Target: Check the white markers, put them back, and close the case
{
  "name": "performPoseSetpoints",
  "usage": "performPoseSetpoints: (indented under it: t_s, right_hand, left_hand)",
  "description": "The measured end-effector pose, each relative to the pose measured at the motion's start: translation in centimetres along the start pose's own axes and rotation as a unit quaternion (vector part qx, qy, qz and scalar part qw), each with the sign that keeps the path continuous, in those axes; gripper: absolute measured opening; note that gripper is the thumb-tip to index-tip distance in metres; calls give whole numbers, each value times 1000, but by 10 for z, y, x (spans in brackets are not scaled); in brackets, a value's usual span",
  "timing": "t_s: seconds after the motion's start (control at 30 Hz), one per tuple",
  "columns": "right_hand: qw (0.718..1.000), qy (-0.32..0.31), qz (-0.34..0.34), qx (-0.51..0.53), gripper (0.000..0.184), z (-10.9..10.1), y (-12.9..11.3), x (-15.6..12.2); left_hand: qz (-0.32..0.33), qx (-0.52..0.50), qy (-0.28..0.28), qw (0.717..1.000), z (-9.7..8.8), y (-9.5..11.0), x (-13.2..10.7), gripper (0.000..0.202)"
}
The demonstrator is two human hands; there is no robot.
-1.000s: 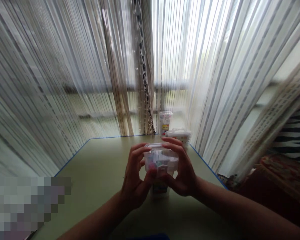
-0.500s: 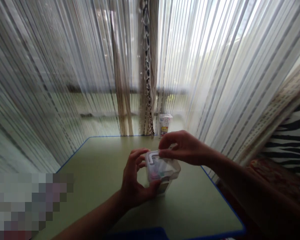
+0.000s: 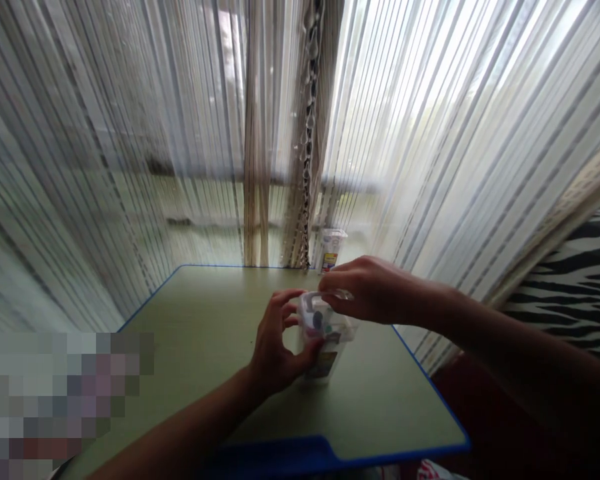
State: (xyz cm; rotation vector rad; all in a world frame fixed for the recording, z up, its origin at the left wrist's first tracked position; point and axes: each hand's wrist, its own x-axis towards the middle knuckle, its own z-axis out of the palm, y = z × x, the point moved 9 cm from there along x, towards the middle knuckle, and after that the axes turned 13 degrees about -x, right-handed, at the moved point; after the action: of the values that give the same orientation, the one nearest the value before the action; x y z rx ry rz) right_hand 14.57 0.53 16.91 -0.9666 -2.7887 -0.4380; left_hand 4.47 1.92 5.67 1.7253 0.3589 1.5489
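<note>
A clear plastic container [image 3: 325, 363] with a label on its front stands upright near the middle of the table. Small coloured items, one dark and round, show through its top. My left hand [image 3: 280, 347] is closed around the container's left side, fingers at the back and thumb across the front. Above the container, my right hand [image 3: 365, 290] is closed at the far right of the top, its fingers on the clear lid [image 3: 347, 293]. Whether the lid is loose from the rim I cannot tell. The right fingertips are partly hidden.
Behind my right hand, a second clear container [image 3: 331, 247] with a yellow label stands at the far edge of the pale green table [image 3: 215, 313]. The table has a blue rim. String curtains [image 3: 200, 133] hang beyond it. Zebra-striped fabric [image 3: 570, 280] is at the right.
The view has shifted slightly. My right hand's fingers have moved from the middle of the lid to its far right part, and the lid's handle no longer shows plainly. My left hand keeps its grip.
</note>
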Motion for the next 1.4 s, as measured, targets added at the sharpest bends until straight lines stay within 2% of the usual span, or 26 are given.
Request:
performPoseSetpoints:
  t_s: [0.17,0.3,0.43,0.57,0.73,0.8,0.93,1.03,1.2,1.3,1.4]
  right_hand:
    - [997,61,29,46,11,-13,-4,-11]
    - [991,105,31,80,11,-17,-13,-20]
    - [985,143,22,94,12,-20,-24,-33]
    - [986,149,-5,80,16,-22,-38,-47]
    - [988,151,-40,7,17,-28,-56,-64]
    - [989,144,-41,-19,17,-29,-59,-68]
    - [988,154,-8,-15,15,-28,-49,-71]
    - [983,181,14,-5,17,-23,-38,-69]
    - [972,206,-6,-111,28,-7,-44,-63]
    - [975,189,8,-119,40,1,-45,-60]
    - [987,150,39,-38,56,14,-34,-59]
  left_hand:
    - [1,23,6,1000,-4,-1,0,64]
    - [28,37,5,999,-4,6,-1,66]
    - [95,66,4,993,-2,23,-5,70]
    - [171,102,-3,980,3,41,-10,77]
    - [268,160,-45,949,16,63,-16,82]
    - [286,179,-64,939,21,66,-18,83]
    - [266,192,-86,941,25,62,-18,83]
    - [246,188,-75,948,21,58,-16,85]
    - [222,161,-46,961,11,47,-15,88]
    - [174,119,-4,978,-2,34,-13,84]
    - [124,80,12,989,-9,23,-7,76]
